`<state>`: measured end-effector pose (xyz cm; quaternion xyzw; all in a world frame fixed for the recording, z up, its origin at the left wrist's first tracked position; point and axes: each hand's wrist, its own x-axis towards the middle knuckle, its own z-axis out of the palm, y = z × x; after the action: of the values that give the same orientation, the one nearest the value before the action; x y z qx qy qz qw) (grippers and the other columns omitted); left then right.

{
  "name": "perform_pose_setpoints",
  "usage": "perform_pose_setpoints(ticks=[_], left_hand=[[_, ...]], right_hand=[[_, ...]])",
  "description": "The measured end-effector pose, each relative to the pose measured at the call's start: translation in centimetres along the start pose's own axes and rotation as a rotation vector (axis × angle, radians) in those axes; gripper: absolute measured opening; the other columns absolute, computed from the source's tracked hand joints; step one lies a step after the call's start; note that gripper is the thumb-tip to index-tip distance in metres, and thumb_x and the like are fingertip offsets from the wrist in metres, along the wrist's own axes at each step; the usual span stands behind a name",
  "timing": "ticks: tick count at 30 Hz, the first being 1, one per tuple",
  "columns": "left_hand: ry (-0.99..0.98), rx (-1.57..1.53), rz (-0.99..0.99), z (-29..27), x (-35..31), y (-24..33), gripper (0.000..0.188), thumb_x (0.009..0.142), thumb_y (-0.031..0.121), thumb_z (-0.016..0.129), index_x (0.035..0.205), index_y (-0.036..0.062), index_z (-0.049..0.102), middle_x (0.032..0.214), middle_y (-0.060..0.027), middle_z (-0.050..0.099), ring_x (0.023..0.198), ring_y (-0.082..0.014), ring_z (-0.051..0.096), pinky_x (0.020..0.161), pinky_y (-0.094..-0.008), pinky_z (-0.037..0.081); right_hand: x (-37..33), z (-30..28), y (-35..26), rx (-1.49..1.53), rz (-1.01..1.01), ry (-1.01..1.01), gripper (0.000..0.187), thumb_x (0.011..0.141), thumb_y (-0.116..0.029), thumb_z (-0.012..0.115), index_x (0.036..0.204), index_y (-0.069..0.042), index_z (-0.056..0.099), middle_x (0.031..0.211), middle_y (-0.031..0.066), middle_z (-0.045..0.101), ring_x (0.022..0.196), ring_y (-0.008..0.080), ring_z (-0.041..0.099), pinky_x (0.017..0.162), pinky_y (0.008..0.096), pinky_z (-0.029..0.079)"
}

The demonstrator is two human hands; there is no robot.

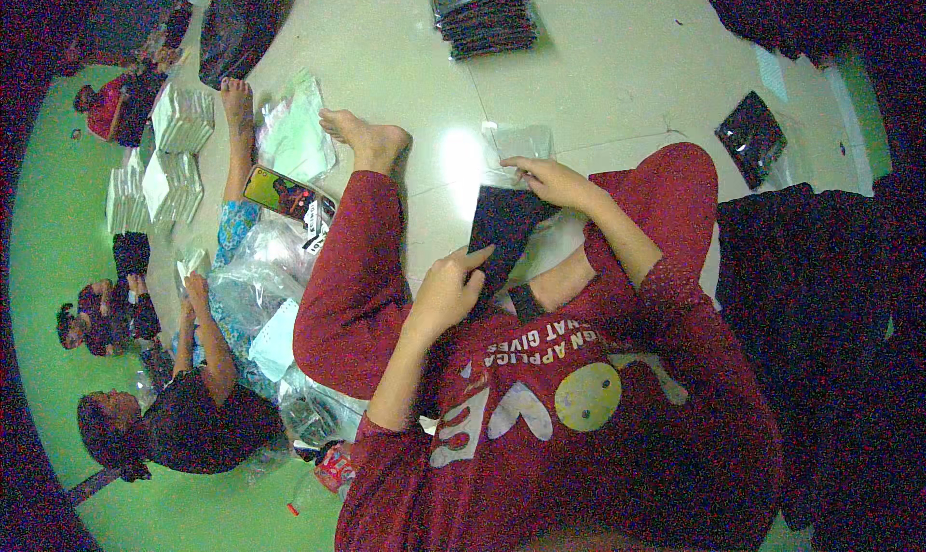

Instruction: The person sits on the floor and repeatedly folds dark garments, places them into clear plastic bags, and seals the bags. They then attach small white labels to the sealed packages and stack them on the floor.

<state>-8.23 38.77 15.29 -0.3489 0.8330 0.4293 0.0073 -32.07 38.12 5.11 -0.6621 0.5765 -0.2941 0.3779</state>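
A folded black garment lies in front of me between my bent legs. My left hand grips its near left edge, with the index finger stretched along the cloth. At the far end of the garment, my right hand has thumb and fingers pinched at the opening of a clear plastic bag. The bag's see-through end spreads over the floor beyond the cloth. How far the garment sits inside the bag I cannot tell.
A stack of bagged black garments stands far ahead. One black packet lies at right, near a large heap of black cloth. At left are a phone, loose clear bags, pale packet stacks and a seated co-worker.
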Motion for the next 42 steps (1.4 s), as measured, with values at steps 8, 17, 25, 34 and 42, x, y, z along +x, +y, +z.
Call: perform_pose_setpoints(ticks=[8,17,25,34,42], left_hand=[[0.178,0.124,-0.088,0.3,1.1,-1.1,0.031,0.072,0.008,0.048,0.101,0.0029,0.058,0.092,-0.0220,0.056,0.082,-0.0370,0.055,0.077,-0.0415,0.043],[0.231,-0.031,-0.282,2.0,3.9,-4.1,0.030,0.072,0.010,0.048,0.098,-0.0006,0.059,0.095,-0.0225,0.057,0.089,-0.0349,0.056,0.082,-0.0379,0.042],[0.390,-0.121,-0.231,3.1,5.4,-6.5,0.031,0.073,0.011,0.048,0.100,0.0001,0.058,0.091,-0.0230,0.058,0.086,-0.0330,0.058,0.079,-0.0358,0.045],[0.447,-0.390,-0.310,5.9,7.4,-5.8,0.034,0.073,0.009,0.050,0.105,0.0017,0.056,0.089,-0.0211,0.061,0.077,-0.0267,0.061,0.072,-0.0324,0.046],[0.496,-0.292,-0.183,8.5,7.7,-5.9,0.034,0.073,0.009,0.049,0.105,-0.0019,0.055,0.097,-0.0229,0.057,0.085,-0.0313,0.058,0.077,-0.0338,0.044]], right_hand=[[3.6,-0.1,-1.2,-0.040,-0.005,-0.059,0.049,0.075,0.003,0.041,0.123,-0.009,0.037,0.099,0.0179,0.056,0.093,0.0294,0.055,0.080,0.0368,0.043],[7.5,2.0,-1.6,-0.041,0.078,-0.201,0.060,0.077,-0.004,0.046,0.131,-0.007,0.019,0.111,0.0180,0.051,0.097,0.0298,0.054,0.084,0.0345,0.041],[6.0,-4.4,2.3,0.065,0.098,0.066,0.068,0.082,-0.015,0.049,0.134,-0.008,0.006,0.118,0.0181,0.046,0.105,0.0255,0.048,0.089,0.0332,0.037],[-0.2,-3.2,5.3,0.241,0.553,-0.178,0.070,0.085,-0.023,0.048,0.133,-0.005,0.000,0.101,0.0135,0.057,0.067,0.0163,0.057,0.055,0.0282,0.047],[0.4,-1.0,4.5,0.244,0.620,-0.179,0.060,0.086,-0.025,0.049,0.130,-0.002,0.016,0.065,0.0052,0.058,0.047,0.0106,0.047,0.040,0.0243,0.038]])
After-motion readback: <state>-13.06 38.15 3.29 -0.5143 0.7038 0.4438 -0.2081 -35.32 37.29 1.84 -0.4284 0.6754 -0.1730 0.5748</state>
